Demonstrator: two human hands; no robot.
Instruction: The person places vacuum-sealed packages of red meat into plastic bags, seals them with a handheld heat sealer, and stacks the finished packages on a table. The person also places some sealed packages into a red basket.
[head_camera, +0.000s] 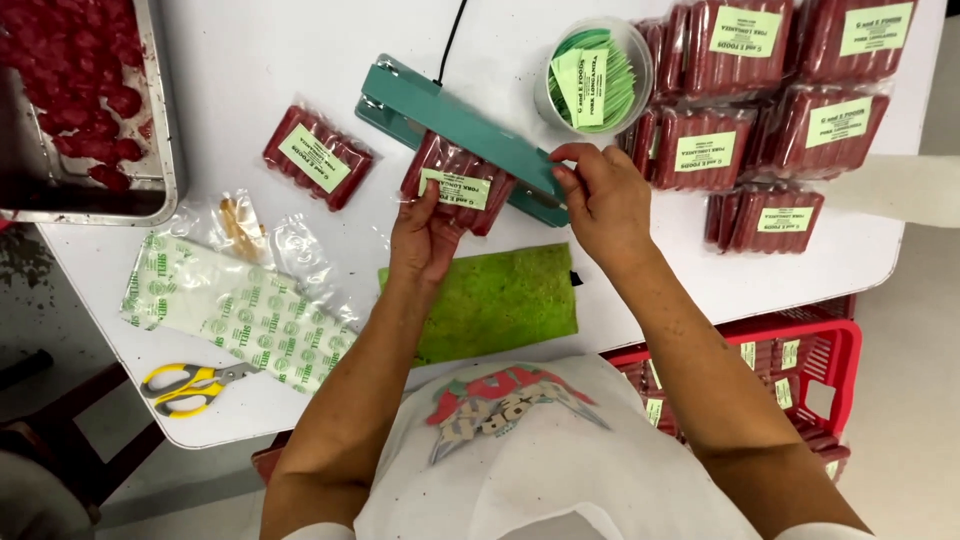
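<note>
At frame centre, your left hand (425, 235) clamps the sausage pack (458, 182) in the teal sealer (455, 130); your right hand (600, 195) pinches its bar. Sealing appears in hand; pressing down evenly seems next.

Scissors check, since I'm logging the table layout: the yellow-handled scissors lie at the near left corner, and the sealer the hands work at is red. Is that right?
Not quite. The head view shows the sealer is teal, not red. The left hand holds a pack of red sausages at it, the right hand rests on its bar, and the yellow-handled scissors do lie at the near left corner.
</note>
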